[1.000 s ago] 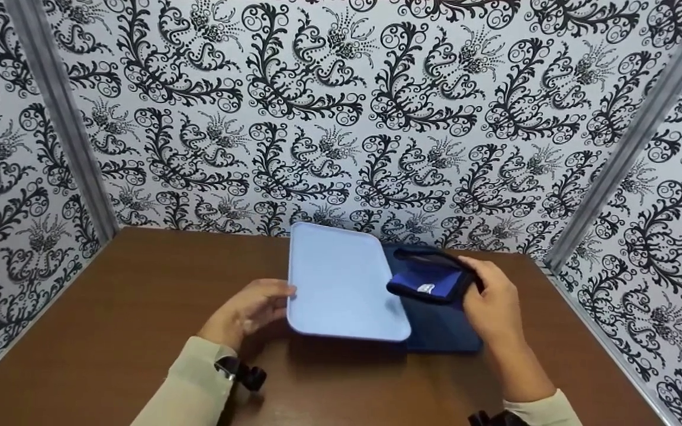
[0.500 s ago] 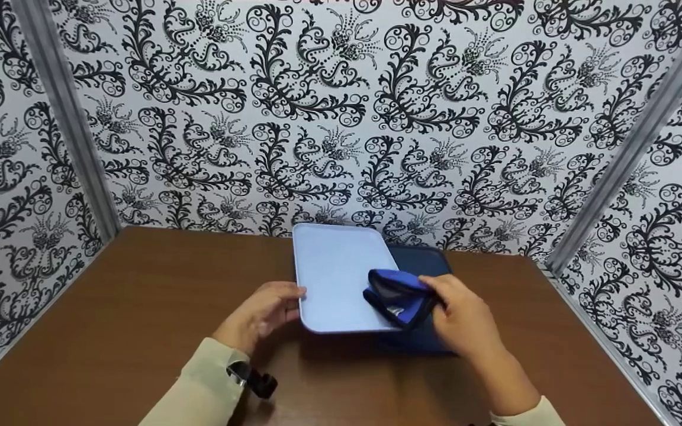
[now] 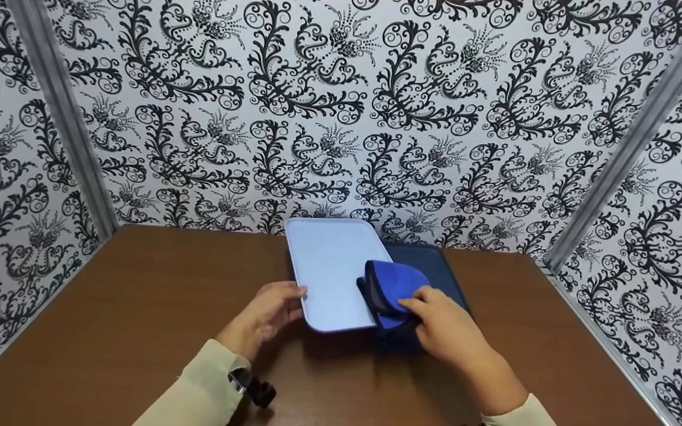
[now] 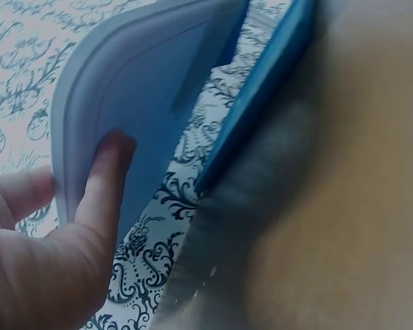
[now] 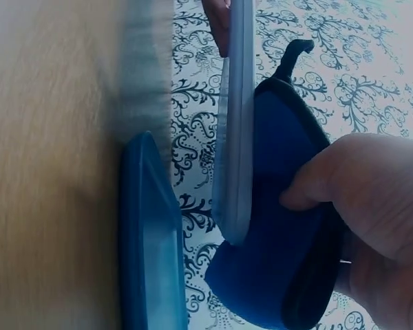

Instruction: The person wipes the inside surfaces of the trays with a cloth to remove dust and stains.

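Note:
My left hand [image 3: 267, 313] pinches the left edge of a light blue rectangular tray [image 3: 335, 266], holding it tilted above the table. In the left wrist view one finger lies along one face of the tray [image 4: 158, 96], and another digit is at its rim. My right hand [image 3: 450, 328] grips a blue fabric piece with black edging [image 3: 397, 284], folded like a pouch, at the tray's right edge. In the right wrist view this fabric [image 5: 282, 179] meets the tray's edge and part of it reaches below that edge. Whether the edge sits inside the fold I cannot tell.
A dark blue tray [image 3: 427, 266] lies on the brown table [image 3: 199, 266] behind and right of the held tray, partly covered by it. Patterned walls [image 3: 329, 118] enclose the table at the back and sides. A black wrist device [image 3: 255, 390] is on my left wrist.
My right hand has brought the blue fabric piece left and onto the light blue tray's right edge, where its fold now stands more upright. My left hand keeps its grip, with small shifts.

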